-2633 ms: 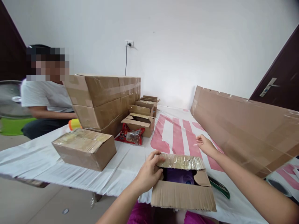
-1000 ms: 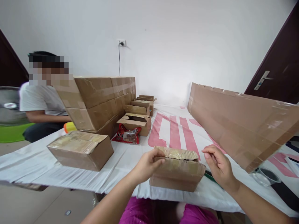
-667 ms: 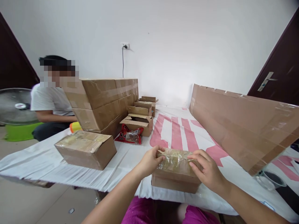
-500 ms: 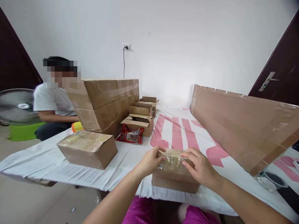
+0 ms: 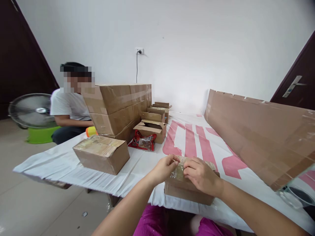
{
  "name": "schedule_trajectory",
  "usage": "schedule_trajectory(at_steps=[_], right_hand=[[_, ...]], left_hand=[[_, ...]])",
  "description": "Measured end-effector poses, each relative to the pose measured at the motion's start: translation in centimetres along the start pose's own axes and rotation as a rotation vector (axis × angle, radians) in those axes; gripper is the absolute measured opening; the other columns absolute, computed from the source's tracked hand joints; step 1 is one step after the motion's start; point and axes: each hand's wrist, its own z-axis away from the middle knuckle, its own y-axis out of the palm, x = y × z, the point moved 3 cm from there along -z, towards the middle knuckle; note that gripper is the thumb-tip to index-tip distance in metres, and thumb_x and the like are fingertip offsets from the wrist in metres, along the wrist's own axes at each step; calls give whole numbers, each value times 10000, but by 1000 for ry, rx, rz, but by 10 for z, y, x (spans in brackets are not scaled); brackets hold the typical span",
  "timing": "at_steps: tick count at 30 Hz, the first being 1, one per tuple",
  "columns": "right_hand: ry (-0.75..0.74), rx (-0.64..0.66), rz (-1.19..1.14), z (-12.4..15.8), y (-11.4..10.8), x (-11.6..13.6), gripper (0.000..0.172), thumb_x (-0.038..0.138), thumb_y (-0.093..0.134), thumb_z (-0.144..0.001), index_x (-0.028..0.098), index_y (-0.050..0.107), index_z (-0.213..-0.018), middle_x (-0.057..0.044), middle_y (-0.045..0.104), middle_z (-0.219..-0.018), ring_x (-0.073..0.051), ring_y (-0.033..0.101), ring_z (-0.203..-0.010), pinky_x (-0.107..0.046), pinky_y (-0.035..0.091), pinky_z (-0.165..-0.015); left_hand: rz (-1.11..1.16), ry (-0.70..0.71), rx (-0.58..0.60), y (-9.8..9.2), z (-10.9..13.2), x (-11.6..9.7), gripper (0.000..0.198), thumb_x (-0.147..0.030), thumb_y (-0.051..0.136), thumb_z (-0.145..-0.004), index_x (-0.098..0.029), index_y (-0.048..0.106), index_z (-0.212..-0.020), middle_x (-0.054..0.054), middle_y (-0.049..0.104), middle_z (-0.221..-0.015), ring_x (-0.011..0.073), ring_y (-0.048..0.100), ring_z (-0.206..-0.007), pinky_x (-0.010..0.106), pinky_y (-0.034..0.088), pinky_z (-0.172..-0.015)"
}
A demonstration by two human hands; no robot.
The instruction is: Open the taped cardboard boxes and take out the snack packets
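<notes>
A small brown cardboard box (image 5: 189, 193) sits at the table's near edge, right in front of me. Crinkled clear packing tape (image 5: 181, 167) runs across its top. My left hand (image 5: 164, 168) is closed, thumb and fingers pinching the tape at the box's left end. On the right half of the top, my right hand (image 5: 203, 175) has its fingers curled together on the same tape and covers part of the lid.
Another taped box (image 5: 100, 155) lies to the left, with a red snack packet (image 5: 142, 141) behind it. Several open boxes (image 5: 150, 129) line a tall stack of cartons (image 5: 116, 106). A cardboard panel (image 5: 258, 131) stands at right. A person (image 5: 70, 106) sits beyond the stack.
My right hand has slid left across the box top toward my left hand, its fingers curling in. The whole view has shifted slightly, so the surroundings appear further right.
</notes>
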Motion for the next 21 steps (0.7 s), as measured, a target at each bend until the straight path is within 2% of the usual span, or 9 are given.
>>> schedule_trajectory(at_steps=[3,6,10,13,17,21], right_hand=[[47,2,102,-4,11,-1,187,76,443,-895,168,580,-806,-61,613,-842,-207,525,-815,-356,463,-733],[164,-22,87,-8,14,-2,182,74,415,-888,174,561,-844,-66,614,-852,-201,541,-788,-342,454,-702],[399,-66,-116,-9,10,-14,165,119,403,-893,205,527,-826,-43,610,-835,-181,553,-745,-319,428,-682],[604,-150,-302,-9,5,-27,146,189,421,-884,220,494,-762,-15,593,-726,-176,558,-679,-316,416,-652],[707,-207,-412,-10,8,-38,131,243,439,-852,229,493,-734,35,558,-551,-161,563,-538,-288,418,-559],[806,-337,-507,-4,6,-64,142,319,432,-843,233,485,-743,37,567,-523,-148,551,-448,-263,425,-467]], left_hand=[[34,0,20,-2,2,0,177,-235,463,-790,-159,588,-891,-49,458,-627,88,384,-542,199,309,-526],[48,-8,21,-3,2,3,208,-165,455,-742,-164,581,-907,-57,446,-625,87,372,-530,201,301,-520],[36,-16,14,-1,1,5,265,-128,453,-728,-168,594,-949,-53,466,-650,91,389,-553,202,306,-541],[28,-28,17,0,0,4,276,-136,456,-746,-167,606,-976,-46,482,-660,99,411,-572,205,320,-554],[56,-49,8,1,-1,2,259,-153,465,-763,-168,600,-983,-48,467,-652,102,414,-570,204,324,-547],[64,-83,12,1,-1,3,267,-127,465,-740,-169,593,-971,-59,443,-624,95,389,-534,203,304,-525]])
